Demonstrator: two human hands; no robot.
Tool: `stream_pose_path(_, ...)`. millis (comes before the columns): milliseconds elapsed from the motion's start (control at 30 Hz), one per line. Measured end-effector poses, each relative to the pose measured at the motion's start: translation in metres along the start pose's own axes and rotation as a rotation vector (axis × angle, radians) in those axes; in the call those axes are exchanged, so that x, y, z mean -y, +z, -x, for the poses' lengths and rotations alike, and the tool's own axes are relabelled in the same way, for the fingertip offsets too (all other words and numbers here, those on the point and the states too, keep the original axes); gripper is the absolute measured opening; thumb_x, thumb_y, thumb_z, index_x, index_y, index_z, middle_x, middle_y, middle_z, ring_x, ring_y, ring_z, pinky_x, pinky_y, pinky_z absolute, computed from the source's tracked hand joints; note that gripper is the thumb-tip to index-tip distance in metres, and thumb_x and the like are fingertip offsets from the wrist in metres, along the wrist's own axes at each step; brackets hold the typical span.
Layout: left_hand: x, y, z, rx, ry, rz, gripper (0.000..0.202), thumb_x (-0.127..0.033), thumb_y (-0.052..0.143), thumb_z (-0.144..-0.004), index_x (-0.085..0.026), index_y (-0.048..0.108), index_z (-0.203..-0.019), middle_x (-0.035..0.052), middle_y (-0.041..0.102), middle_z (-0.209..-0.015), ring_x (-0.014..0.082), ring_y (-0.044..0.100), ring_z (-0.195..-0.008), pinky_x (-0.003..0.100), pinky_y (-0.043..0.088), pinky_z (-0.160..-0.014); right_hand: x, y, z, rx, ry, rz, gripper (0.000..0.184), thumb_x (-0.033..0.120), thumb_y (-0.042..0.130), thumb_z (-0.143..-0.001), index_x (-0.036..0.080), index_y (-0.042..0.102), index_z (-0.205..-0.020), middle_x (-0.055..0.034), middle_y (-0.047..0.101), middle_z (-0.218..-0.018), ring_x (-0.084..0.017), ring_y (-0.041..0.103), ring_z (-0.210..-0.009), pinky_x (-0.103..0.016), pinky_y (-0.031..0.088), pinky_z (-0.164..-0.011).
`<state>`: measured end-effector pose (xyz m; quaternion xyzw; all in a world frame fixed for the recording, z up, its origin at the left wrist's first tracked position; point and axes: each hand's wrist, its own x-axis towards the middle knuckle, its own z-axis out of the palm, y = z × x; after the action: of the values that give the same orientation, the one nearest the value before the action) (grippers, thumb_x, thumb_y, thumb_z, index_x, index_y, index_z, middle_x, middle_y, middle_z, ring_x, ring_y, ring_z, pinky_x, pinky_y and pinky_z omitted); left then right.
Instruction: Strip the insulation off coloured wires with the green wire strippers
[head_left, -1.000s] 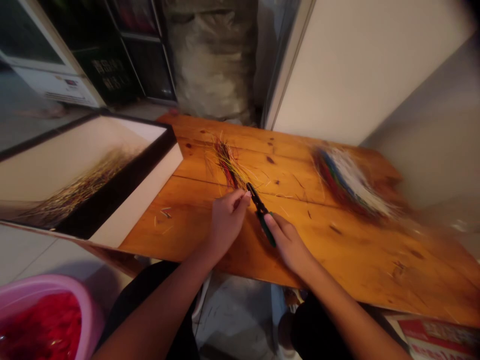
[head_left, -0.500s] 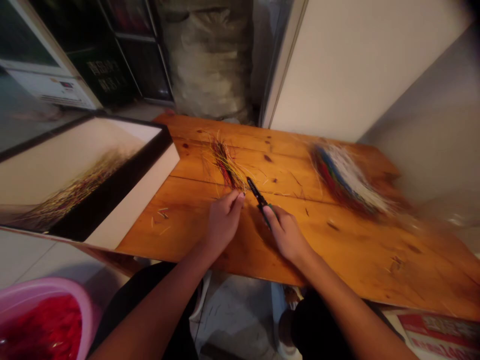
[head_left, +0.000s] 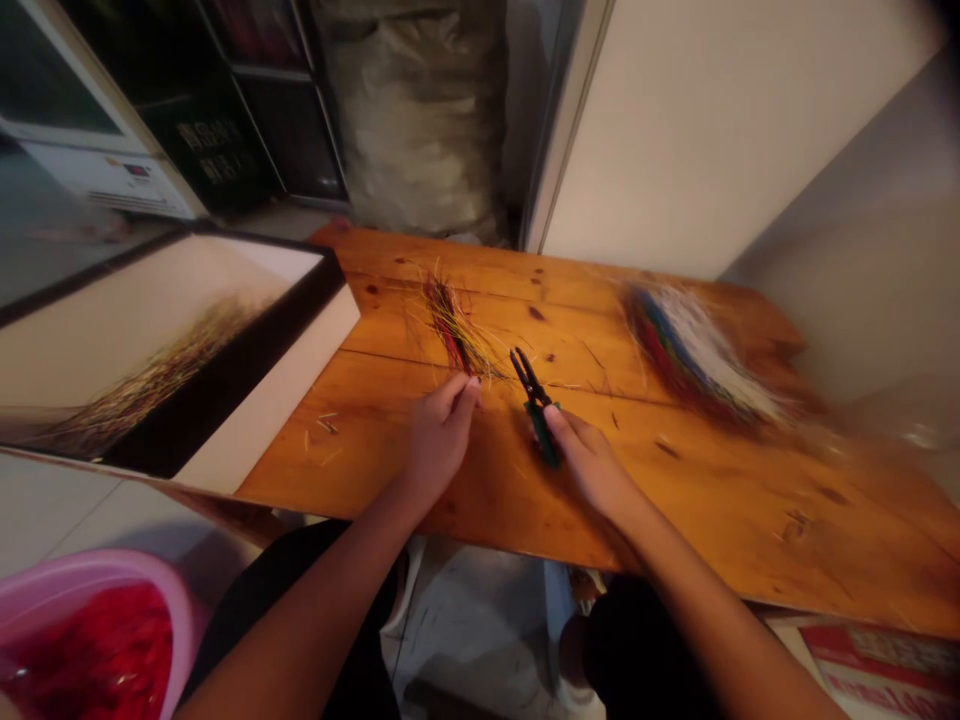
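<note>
The 2 hands are apart, with a gap of bare wood between them. The right hand (head_left: 592,465) closes around the green handles of a pair of wire pliers (head_left: 538,405), whose black jaws stand parted and point away from the person, clear of any wire. The left hand (head_left: 439,442) curls just below a loose bundle of thin coloured wires (head_left: 456,330), which lies on the wooden counter (head_left: 697,500); whether its fingers pinch a strand cannot be told. The wires look very light and springy, and their fine ends splay in all directions, so they would likely slip and scatter if pushed. Pinching a few strands near the dense middle of the bundle seems the surest hold, while the pliers look stiff and are best held by their grips. To the right lies a larger fan of red, blue and white wires (head_left: 697,355), blurred at this edge of the view. Short wire offcuts (head_left: 326,425) lie near a black-rimmed tray (head_left: 255,395) holding more fine wire, and a pink plastic basin (head_left: 97,640) of red material sits on the floor.
</note>
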<state>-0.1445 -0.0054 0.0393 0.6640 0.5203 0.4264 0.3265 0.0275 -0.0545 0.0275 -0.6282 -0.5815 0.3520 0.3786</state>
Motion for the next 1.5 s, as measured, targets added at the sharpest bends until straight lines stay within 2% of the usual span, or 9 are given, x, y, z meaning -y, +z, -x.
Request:
stream_pose_path(300,-0.002,0.004,0.001,-0.015,0.049,-0.004,0.033,-0.039,0.037,-0.088,-0.018,0.046,-0.063,-0.0036,0.045,-0.058,0.0098,0.042,-0.056,0.023,0.031,-0.058,0.007,0.001,0.004,0.027,-0.002,0.013,0.053,0.061,0.031,-0.085,0.017,0.059,-0.075,-0.0064,0.064,-0.076,-0.020,0.057,-0.076,-0.031,0.041,-0.073)
stream_pose_path(567,-0.005,0.010,0.000,0.021,0.044,-0.072,0.032,-0.036,0.038,-0.088,-0.018,0.045,-0.062,-0.0038,0.046,-0.056,0.0099,0.042,-0.055,0.023,0.032,-0.057,0.015,0.004,0.008,0.039,-0.065,0.026,0.043,0.053,0.033,-0.088,0.018,0.055,-0.075,-0.0046,0.061,-0.077,-0.018,0.054,-0.074,-0.030,0.040,-0.070)
stream_pose_path(1133,-0.005,0.007,-0.001,0.029,0.063,-0.090,0.032,-0.037,0.036,-0.088,-0.019,0.047,-0.063,-0.0029,0.049,-0.058,0.0108,0.044,-0.057,0.024,0.032,-0.058,0.015,0.002,0.008,0.021,-0.086,0.184,0.048,0.056,0.028,-0.089,0.019,0.051,-0.069,-0.0033,0.057,-0.066,-0.017,0.053,-0.065,-0.027,0.037,-0.063)
stream_pose_path(1500,-0.004,0.012,-0.009,0.080,-0.059,0.133,0.030,-0.037,0.043,-0.083,-0.019,0.049,-0.061,-0.0038,0.048,-0.058,0.0106,0.045,-0.059,0.023,0.032,-0.059,0.010,0.001,0.006,0.024,-0.098,0.184,0.046,0.055,0.030,-0.089,0.018,0.055,-0.076,-0.0074,0.062,-0.079,-0.020,0.056,-0.078,-0.030,0.039,-0.070)
